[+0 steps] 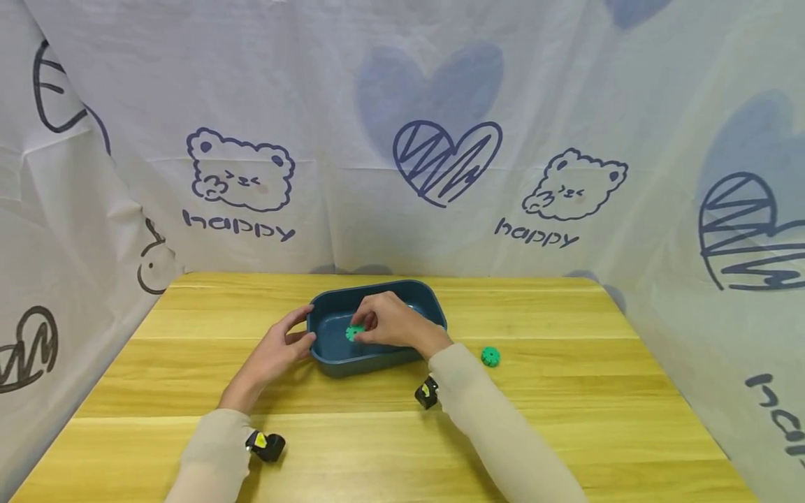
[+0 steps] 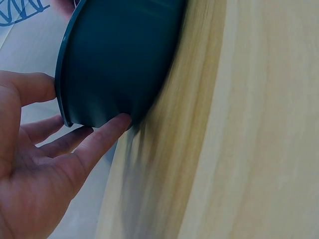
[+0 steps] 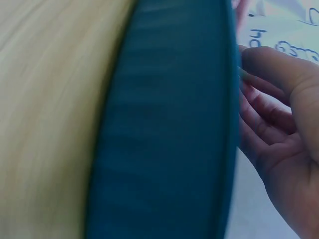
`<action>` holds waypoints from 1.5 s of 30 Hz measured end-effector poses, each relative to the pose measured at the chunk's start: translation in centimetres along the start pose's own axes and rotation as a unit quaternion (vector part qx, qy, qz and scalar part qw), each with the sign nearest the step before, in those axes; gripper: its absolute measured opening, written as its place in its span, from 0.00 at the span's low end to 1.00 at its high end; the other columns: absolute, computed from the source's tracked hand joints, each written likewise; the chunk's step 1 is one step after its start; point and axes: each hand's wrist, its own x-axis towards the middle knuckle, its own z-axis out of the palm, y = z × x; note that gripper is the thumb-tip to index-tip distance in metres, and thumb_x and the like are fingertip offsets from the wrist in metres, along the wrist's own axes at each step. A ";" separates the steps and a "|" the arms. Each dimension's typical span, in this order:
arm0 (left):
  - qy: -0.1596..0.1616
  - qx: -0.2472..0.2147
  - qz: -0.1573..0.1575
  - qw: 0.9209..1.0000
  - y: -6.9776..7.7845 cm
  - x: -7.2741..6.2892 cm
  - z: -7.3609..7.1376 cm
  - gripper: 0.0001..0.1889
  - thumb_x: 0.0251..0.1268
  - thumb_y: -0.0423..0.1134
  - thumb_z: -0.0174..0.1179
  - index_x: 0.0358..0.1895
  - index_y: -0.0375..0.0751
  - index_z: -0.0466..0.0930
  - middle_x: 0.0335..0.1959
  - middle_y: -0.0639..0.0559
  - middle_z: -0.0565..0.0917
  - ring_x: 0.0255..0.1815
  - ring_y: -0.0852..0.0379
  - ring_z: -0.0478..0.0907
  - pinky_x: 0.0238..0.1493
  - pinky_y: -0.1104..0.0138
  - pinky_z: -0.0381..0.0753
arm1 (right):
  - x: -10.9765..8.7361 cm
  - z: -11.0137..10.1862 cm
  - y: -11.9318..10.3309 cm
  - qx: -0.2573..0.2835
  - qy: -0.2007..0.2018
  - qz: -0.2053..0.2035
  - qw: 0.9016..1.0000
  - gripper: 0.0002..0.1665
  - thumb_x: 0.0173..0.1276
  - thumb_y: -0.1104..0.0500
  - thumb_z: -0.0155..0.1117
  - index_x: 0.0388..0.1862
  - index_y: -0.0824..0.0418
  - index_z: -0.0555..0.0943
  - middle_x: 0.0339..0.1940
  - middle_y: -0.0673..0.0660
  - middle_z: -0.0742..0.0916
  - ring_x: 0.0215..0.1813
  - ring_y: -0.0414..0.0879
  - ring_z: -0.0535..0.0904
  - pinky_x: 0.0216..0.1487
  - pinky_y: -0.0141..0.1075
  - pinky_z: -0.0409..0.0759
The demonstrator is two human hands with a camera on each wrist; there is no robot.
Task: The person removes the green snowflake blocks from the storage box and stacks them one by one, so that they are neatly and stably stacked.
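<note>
A dark blue-green oblong plastic box (image 1: 371,365) stands on the table. My left hand (image 1: 277,353) holds its left end, the thumb and fingers spread around the corner; in the left wrist view fingertips rest against the outer wall of the box (image 2: 119,59). Inside the box, my right hand (image 1: 393,323) pinches a small green notched disc (image 1: 351,334) with a hole in its middle. In the right wrist view the box wall (image 3: 169,119) hides the fingertips of the right hand (image 3: 284,119) and most of the disc.
Another green notched disc (image 1: 490,356) lies on the wooden table (image 1: 352,447), to the right of the box near my right sleeve. A white cloth (image 1: 352,230) printed with bears and hearts hangs behind the table and along both sides.
</note>
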 end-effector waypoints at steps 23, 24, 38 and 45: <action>0.000 -0.003 0.000 1.000 -0.3 0.2 -0.1 0.33 0.81 0.32 0.50 0.83 0.37 0.50 0.82 0.30 0.52 0.77 0.29 0.65 0.59 0.65 0.87 | -9.7 -3.8 2.5 -0.012 0.080 -0.002 0.997 0.09 0.66 0.60 0.75 0.44 0.61 0.90 0.43 0.54 0.89 0.38 0.42 0.85 0.46 0.45 0.91; 0.000 -0.003 -0.001 1.000 -0.3 0.3 -0.1 0.33 0.81 0.32 0.50 0.83 0.37 0.50 0.82 0.30 0.52 0.77 0.29 0.65 0.58 0.66 0.87 | -10.1 -3.9 2.7 -0.009 0.085 0.001 0.996 0.09 0.65 0.60 0.76 0.43 0.61 0.90 0.42 0.54 0.89 0.38 0.43 0.86 0.45 0.45 0.91; 0.003 0.000 -0.004 1.000 -0.3 0.2 -0.1 0.33 0.81 0.32 0.49 0.83 0.37 0.50 0.82 0.29 0.54 0.77 0.28 0.65 0.63 0.54 0.85 | -15.0 -5.2 5.8 -0.010 0.145 0.033 0.989 0.10 0.62 0.63 0.78 0.42 0.61 0.89 0.40 0.52 0.90 0.37 0.38 0.84 0.44 0.40 0.90; -0.001 -0.004 -0.003 1.000 -0.3 0.2 -0.2 0.33 0.81 0.32 0.50 0.83 0.38 0.50 0.82 0.30 0.53 0.77 0.29 0.65 0.63 0.56 0.86 | -16.7 -5.5 7.2 -0.005 0.172 0.051 0.984 0.11 0.59 0.64 0.79 0.42 0.60 0.89 0.39 0.52 0.89 0.36 0.34 0.82 0.44 0.45 0.91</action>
